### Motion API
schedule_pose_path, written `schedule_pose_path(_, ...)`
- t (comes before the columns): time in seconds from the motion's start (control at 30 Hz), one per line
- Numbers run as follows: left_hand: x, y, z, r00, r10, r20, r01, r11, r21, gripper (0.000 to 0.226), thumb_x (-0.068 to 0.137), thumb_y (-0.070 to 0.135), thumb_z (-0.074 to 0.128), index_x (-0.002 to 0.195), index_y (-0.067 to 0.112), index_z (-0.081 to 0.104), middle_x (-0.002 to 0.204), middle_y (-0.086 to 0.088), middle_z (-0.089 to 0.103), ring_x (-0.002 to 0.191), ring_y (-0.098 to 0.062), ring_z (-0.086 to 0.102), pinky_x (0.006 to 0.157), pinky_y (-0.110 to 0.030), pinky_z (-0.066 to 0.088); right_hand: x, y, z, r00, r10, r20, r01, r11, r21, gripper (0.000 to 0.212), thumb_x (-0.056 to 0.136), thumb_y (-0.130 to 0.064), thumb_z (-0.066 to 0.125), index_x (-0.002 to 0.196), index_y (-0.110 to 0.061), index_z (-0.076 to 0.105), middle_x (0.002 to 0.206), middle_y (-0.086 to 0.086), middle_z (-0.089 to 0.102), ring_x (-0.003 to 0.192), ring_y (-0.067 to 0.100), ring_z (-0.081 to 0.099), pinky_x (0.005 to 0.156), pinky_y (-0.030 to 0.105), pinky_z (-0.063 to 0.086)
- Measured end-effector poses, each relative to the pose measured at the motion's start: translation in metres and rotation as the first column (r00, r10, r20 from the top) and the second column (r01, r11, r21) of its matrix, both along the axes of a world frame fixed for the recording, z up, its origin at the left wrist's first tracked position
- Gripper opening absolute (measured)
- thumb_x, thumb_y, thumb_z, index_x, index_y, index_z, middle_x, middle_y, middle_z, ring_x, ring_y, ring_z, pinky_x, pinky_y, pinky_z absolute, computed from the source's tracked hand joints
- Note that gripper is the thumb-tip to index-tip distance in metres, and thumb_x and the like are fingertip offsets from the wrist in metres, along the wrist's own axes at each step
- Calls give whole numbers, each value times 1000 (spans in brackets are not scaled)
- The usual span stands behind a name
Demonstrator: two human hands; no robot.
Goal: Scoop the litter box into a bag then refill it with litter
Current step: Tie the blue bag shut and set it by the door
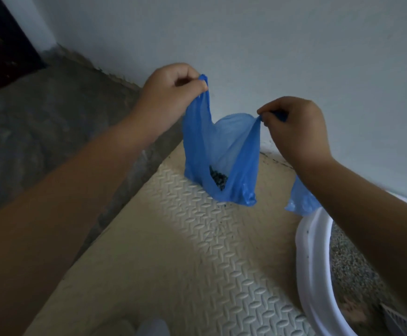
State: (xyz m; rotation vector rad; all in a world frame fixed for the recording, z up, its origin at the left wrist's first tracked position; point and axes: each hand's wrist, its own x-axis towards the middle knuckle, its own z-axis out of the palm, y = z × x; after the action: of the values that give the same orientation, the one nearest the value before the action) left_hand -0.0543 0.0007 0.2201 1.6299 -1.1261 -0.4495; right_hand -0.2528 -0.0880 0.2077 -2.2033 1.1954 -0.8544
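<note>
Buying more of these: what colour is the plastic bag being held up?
The plastic bag is translucent blue; the head view shows it best.

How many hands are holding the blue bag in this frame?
2. The left hand pinches the higher handle of the blue bag; the right hand pinches the other handle, nearer the litter box.

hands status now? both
Left hand: pinching one handle of the blue bag.
Right hand: pinching the other handle.
</note>
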Motion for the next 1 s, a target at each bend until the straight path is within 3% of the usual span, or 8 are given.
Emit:
schedule_pose_path(0.13, -7, 2, -1, 997, -71, 3, 71, 997, -5, 10, 78, 29, 62, 69, 24, 61, 68, 5, 53, 66, -5, 44, 66, -23, 35, 2, -2, 1, 996, -32, 83, 31, 999, 12, 20, 86, -11, 57, 93, -20, 74, 87, -10, 70, 83, 5, 65, 78, 21, 52)
schedule_pose_path(0.2, -9, 1, 0, 996, -87, 2, 87, 995, -39, 10, 80, 26, 61, 71, 22, 62, 73, -1, 58, 69, -9, 49, 68, -26, 39, 3, -1, 1, 995, -34, 98, 35, 999, -6, 20, 86, -11, 57, 93, -20, 74, 87, -10, 70, 83, 4, 64, 79, 21, 52)
schedule_pose_path(0.3, -12, -1, 1, 993, -101, -61, 95, 991, -98, 8, 79, 26, 60, 72, 25, 65, 90, -5, 72, 88, -19, 65, 83, -32, 48, 6, -3, 3, 989, -54, 138, 55, 999, 0, 21, 87, -12, 56, 95, -21, 73, 87, -11, 69, 83, 3, 64, 77, 17, 51)
schedule_pose_path(0.4, -16, -3, -4, 990, -109, -90, 98, 989, -114, 14, 79, 23, 60, 67, 28, 65, 90, -7, 73, 96, -29, 66, 92, -43, 48, 8, -5, 1, 988, -57, 141, 57, 998, 0, 22, 86, -11, 55, 94, -21, 73, 86, -11, 69, 83, 3, 64, 76, 14, 51)
schedule_pose_path(0.6, -22, -7, -15, 983, -146, -113, 131, 983, -131, 14, 89, 12, 56, 77, 15, 63, 86, -2, 71, 82, -8, 64, 82, -22, 49, 8, -9, 0, 993, -41, 111, 41, 999, 0, 21, 86, -11, 57, 94, -21, 74, 86, -12, 69, 83, 2, 64, 76, 15, 50)
schedule_pose_path(0.77, -28, -18, -29, 961, -190, -198, 159, 974, -164, 8, 92, 13, 53, 88, 14, 60, 79, -7, 62, 74, -17, 64, 77, -29, 52, 0, -14, 2, 998, 44, 40, -45, 998, 46, 22, 84, -9, 57, 91, -22, 72, 79, -14, 66, 75, -1, 61, 64, 2, 42)
schedule_pose_path(0.9, -43, -29, -39, 968, -233, -98, 232, 972, -17, 24, 94, 8, 51, 115, 18, 59, 90, 9, 60, 69, -4, 59, 73, -14, 45, -8, -20, 7, 993, 114, -3, -114, 993, 38, 18, 83, -9, 60, 87, -24, 68, 78, -14, 66, 77, 2, 64, 69, 7, 46)
schedule_pose_path(1.0, -56, -34, -40, 945, -319, -69, 324, 942, 90, 32, 94, 15, 54, 125, 24, 54, 104, 8, 61, 74, 2, 59, 70, -11, 45, -14, -24, 13, 985, 173, 24, -172, 985, -8, 16, 80, -8, 67, 90, -21, 65, 84, -5, 68, 80, 4, 65, 75, 15, 51)
